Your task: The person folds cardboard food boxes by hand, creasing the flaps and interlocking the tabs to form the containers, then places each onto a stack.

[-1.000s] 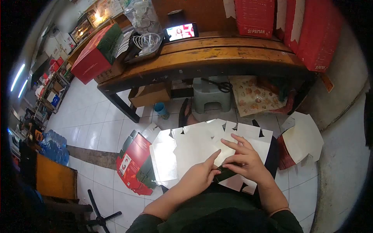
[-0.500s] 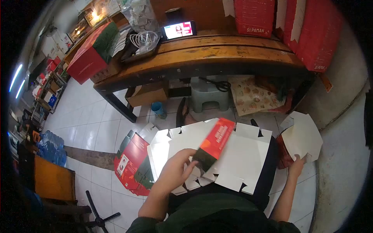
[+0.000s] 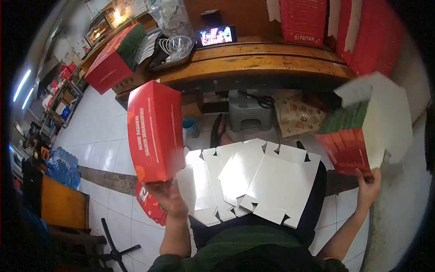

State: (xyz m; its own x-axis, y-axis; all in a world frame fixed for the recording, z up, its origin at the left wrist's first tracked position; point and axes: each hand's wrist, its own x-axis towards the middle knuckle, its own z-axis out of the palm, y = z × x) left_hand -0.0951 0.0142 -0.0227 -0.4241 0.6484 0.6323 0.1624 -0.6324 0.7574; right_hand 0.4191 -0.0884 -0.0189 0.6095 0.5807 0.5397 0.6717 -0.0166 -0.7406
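Observation:
My left hand grips the lower end of a folded red box with white print, raised upright at the left of my lap. At the right, my right hand has its fingers closed on the bottom edge of a stack of nested red and green boxes, whose white open flaps spread at the top. Flat white cardboard sheets overlap on my lap between the hands. Below the left box, red printed sheets lie on the floor, partly hidden.
A wooden bench ahead bears a lit phone, a cable on a tray and red boxes. Beneath it are a grey stool and a blue cup. Water bottles stand at the left.
My left hand has moved left and now holds the red box upright, away from the white sheets. My right hand has lifted the nested boxes up and to the right.

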